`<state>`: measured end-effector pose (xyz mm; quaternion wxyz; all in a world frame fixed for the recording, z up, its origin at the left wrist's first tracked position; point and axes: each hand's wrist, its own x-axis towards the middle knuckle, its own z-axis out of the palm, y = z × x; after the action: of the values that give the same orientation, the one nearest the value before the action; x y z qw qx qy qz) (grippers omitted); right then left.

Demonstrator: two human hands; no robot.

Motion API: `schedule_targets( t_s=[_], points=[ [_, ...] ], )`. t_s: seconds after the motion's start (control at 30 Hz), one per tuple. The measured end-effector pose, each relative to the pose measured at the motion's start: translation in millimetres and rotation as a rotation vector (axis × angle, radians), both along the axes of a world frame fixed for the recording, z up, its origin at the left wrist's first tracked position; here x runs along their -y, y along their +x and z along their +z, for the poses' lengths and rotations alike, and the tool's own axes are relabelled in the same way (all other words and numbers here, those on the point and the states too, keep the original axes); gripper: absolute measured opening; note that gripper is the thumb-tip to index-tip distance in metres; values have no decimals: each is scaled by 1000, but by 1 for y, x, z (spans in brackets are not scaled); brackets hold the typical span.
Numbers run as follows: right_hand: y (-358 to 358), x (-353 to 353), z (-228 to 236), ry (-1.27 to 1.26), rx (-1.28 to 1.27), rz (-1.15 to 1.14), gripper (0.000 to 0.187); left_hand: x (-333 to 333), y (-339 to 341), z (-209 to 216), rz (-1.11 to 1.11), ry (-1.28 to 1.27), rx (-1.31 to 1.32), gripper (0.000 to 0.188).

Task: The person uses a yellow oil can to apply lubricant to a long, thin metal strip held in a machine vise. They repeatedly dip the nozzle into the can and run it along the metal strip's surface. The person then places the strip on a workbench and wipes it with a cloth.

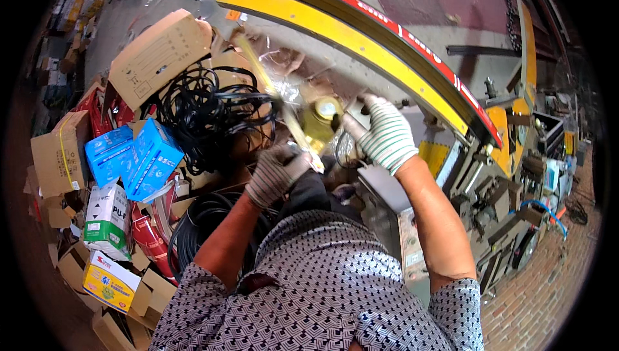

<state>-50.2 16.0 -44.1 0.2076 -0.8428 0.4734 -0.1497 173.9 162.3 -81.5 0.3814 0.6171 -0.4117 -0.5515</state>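
Observation:
My left hand, in a white knit glove, is closed around the near end of a long, thin yellow strip. The strip slants away toward the far left and is blurred. My right hand, in a green-striped glove, has its thumb and fingers bent around a small greyish piece, too blurred to name. Between the hands and a little beyond them lies a round, shiny yellow item with a pale disc on it. Crumpled clear plastic is next to it.
Left of me are a tangle of black cable, an open cardboard box, a blue box and a yellow-white box. A long yellow and red metal beam crosses ahead. Machine parts crowd the right, beside brick paving.

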Motion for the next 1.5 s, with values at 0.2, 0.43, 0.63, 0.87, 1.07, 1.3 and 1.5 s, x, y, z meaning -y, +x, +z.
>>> schedule_targets(
  t_s=[0.2,0.43,0.63,0.87,1.07,1.3,1.5],
  points=[
    [-61,-15,17,80,110,-246,35,-10,19,9,352,81,-291,15],
    [-111,-45,25,61,176,-332,30,-26,60,17,243,-290,392,24],
    [-133,-57,43,-24,206,-309,28,-35,88,29,689,-210,-236,22],
    [-151,-50,55,-104,258,-296,28,-44,117,56,832,-223,-256,22],
    [-131,-24,66,-138,280,-275,28,-41,143,69,849,-251,-243,21],
    [-81,39,66,-123,288,-282,28,2,195,68,852,-221,-287,20],
    [-42,158,53,-2,396,-341,31,53,248,51,726,-242,-214,25]
  ],
)
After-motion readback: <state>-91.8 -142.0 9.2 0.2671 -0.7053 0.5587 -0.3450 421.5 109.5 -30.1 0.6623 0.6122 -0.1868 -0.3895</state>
